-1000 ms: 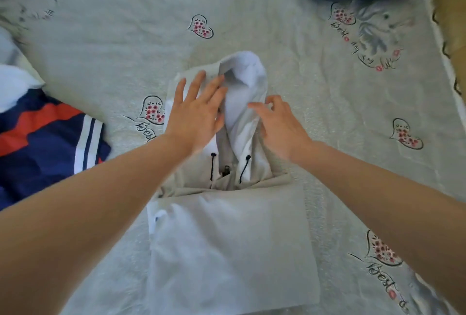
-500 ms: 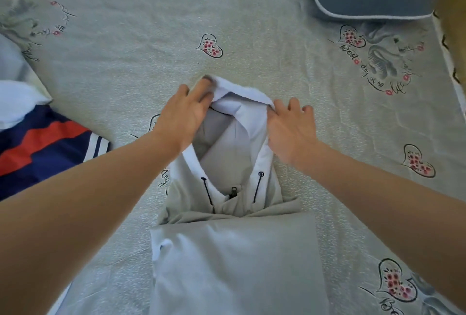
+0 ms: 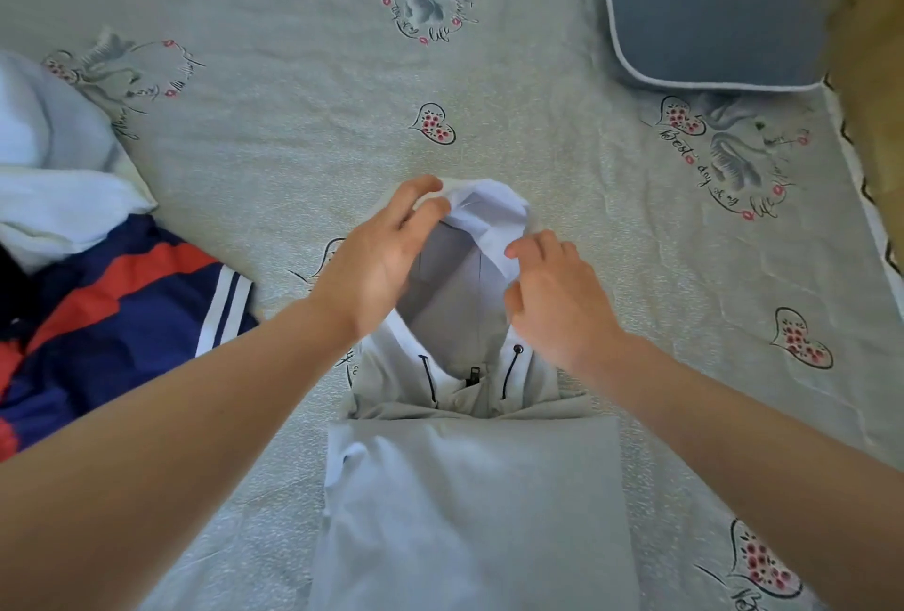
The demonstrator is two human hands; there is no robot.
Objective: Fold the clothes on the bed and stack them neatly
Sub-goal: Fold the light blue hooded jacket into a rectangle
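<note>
left hand (image 3: 376,263): pinches hood (image 3: 482,214) rim, 10 o'clock
right hand (image 3: 557,297): pinches hood edge, 3 o'clock
hoodie (image 3: 469,503): body folded

Grey hoodie (image 3: 469,507) lying mid-bed on the printed bedsheet (image 3: 293,130), body folded into a rectangle toward the near edge, hood (image 3: 482,223) pointing toward the far edge. Left hand (image 3: 376,263) at the hood's left rim, fingers curled over the tip of the fabric. Right hand (image 3: 557,302) at the hood's right rim, fingertips pinching the pale lining. Two dark drawstrings (image 3: 511,370) hanging below the hood opening. Navy, red and white garment (image 3: 112,312) by the left edge, white cloth (image 3: 54,189) just beyond it. Blue pillow (image 3: 709,3) at the far right corner.
</note>
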